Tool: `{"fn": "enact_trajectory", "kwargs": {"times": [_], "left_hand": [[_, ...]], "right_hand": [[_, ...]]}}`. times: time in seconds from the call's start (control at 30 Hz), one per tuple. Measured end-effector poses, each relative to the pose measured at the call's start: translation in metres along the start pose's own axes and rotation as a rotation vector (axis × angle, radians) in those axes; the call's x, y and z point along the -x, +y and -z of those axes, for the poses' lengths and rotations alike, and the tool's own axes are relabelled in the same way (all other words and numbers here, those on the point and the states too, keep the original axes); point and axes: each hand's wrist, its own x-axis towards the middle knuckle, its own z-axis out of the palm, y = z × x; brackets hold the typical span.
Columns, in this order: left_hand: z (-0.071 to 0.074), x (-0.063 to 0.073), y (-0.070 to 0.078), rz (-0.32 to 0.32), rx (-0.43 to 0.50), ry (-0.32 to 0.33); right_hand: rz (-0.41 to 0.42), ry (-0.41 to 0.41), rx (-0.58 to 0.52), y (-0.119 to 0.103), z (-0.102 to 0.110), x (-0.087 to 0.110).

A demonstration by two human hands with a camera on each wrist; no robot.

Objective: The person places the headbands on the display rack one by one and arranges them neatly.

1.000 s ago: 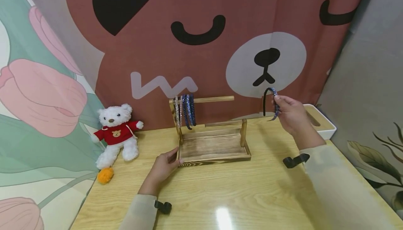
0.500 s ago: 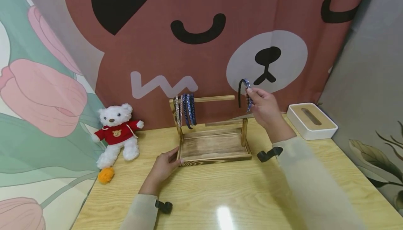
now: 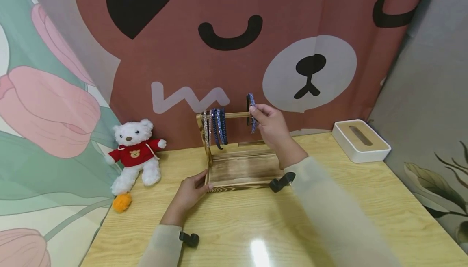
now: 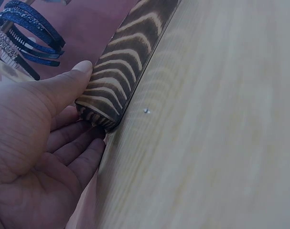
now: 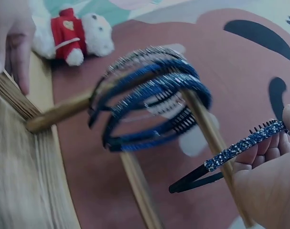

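Observation:
My right hand [image 3: 273,129] pinches a glittery blue headband [image 3: 251,98] beside the free end of the upper wooden rod [image 3: 237,115]. In the right wrist view this headband [image 5: 242,147] shows small comb teeth along its inside, and its band overlaps the rod. Several headbands [image 3: 219,126], silvery, pinkish and blue, hang together near the rod's left post. With thumb over the front edge and fingers at the side, my left hand [image 3: 189,194] holds the left front corner of the wooden stand [image 3: 239,187]. The dark-grained corner [image 4: 121,71] shows close up in the left wrist view.
A white teddy bear [image 3: 135,153] in a red sweater sits left of the stand, with an orange pompom [image 3: 122,202] at its foot. A white tissue box [image 3: 360,141] with a wooden lid stands at the right back. A bear-print cloth hangs behind the table [image 3: 219,230].
My right hand has carried the headband leftward from near the tissue box to the upper rod's end. The left hand stays on the stand's corner.

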Motion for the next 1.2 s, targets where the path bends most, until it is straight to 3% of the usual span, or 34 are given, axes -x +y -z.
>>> {"fn": "enact_trajectory", "kwargs": {"times": [0.33, 0.73, 1.2], "left_hand": [[0.000, 0.001, -0.001, 0.010, 0.013, -0.005], [0.001, 0.000, 0.001, 0.004, 0.005, -0.001], [0.001, 0.000, 0.000, 0.008, -0.004, -0.004]], "right_hand": [[-0.046, 0.039, 0.131, 0.026, -0.040, -0.005], [0.005, 0.124, 0.225, 0.044, -0.053, -0.011], [0.025, 0.127, 0.256, 0.050, -0.061, -0.012]]}}
